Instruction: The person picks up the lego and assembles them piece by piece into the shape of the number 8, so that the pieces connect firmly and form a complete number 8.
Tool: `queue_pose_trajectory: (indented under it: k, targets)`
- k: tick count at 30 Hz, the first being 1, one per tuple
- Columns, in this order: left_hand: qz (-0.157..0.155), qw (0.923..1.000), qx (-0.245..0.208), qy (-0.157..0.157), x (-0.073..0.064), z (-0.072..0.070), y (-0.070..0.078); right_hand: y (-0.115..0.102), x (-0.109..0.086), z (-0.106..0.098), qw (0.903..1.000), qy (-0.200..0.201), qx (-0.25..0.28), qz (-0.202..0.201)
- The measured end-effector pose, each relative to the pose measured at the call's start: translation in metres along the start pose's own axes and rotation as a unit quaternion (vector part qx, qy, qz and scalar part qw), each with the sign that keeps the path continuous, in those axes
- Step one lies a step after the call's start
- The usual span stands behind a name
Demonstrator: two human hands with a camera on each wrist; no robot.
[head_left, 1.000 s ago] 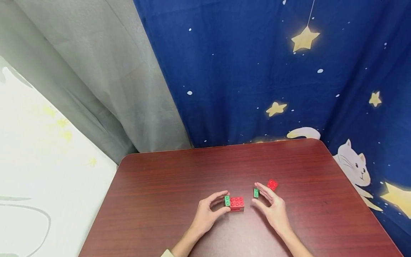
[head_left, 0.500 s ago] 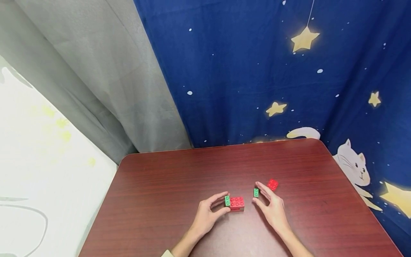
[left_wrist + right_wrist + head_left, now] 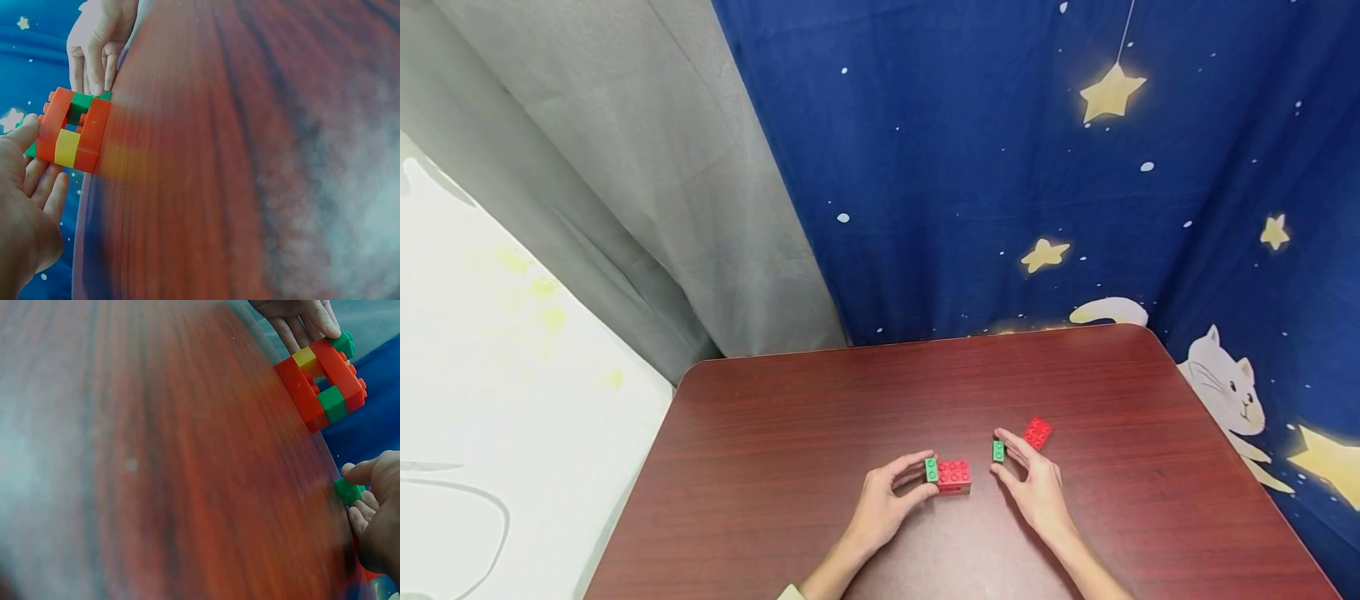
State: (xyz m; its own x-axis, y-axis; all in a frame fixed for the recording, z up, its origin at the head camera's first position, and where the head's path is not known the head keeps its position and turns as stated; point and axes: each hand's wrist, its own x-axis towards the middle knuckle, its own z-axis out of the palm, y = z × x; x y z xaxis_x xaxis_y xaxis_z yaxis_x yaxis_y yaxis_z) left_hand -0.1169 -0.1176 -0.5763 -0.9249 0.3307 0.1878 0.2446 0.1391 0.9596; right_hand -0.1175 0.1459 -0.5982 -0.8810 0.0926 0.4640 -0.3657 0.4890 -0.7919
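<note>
A brick structure stands on the table, with a red brick [image 3: 955, 472] on top and another below. Between the two red layers sit a yellow brick [image 3: 305, 360] and a green brick [image 3: 332, 404], leaving a gap. A small green brick [image 3: 931, 470] caps the structure's left end, pinched by the thumb and fingers of my left hand [image 3: 883, 504]. To the right, apart from the structure, my right hand [image 3: 1041, 496] holds another small green brick [image 3: 997, 452] low over or on the table, between thumb and fingers.
A loose red brick [image 3: 1038, 432] lies just beyond my right hand. The dark red wooden table [image 3: 820, 417] has its far edge by a blue starry curtain [image 3: 955, 208]. A grey curtain [image 3: 647, 167] hangs at the left.
My right hand has shifted very slightly, and more of the loose red brick shows past its fingers. The left hand and the structure stay where they were.
</note>
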Motion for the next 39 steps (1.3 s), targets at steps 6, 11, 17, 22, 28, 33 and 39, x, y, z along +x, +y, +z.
queue_pose_trajectory:
  k: [6, 11, 17, 22, 28, 33, 39]
  targets:
    - [0.001, 1.0000, 0.004, -0.001, 0.0004, 0.0002, -0.0011, 0.0016, 0.0012, 0.0003, 0.9999, 0.003, -0.004, 0.009]
    - [0.001, 1.0000, 0.005, 0.001, 0.0004, 0.0001, -0.0009, 0.0028, 0.0017, 0.0001, 0.9998, 0.002, -0.014, 0.016]
    - [-0.002, 1.0000, 0.005, 0.002, 0.0004, 0.0003, -0.0003, 0.0030, 0.0021, -0.0001, 0.9994, 0.004, -0.024, 0.023]
    - [0.000, 1.0000, 0.006, 0.003, 0.0004, 0.0004, -0.0003, 0.0030, 0.0026, -0.0002, 0.9995, 0.003, -0.018, 0.027]
    - [-0.005, 1.0000, 0.000, 0.001, 0.0002, 0.0002, 0.0006, 0.0020, 0.0033, -0.0011, 0.9983, 0.001, 0.016, 0.055]
    - [-0.007, 1.0000, 0.000, 0.003, -0.0001, 0.0004, 0.0017, 0.0020, 0.0037, -0.0024, 0.9943, -0.006, 0.061, 0.087]
    - [-0.002, 0.9999, 0.011, 0.004, -0.0008, 0.0005, 0.0021, -0.0009, 0.0008, -0.0040, 0.9826, -0.023, 0.132, 0.128]
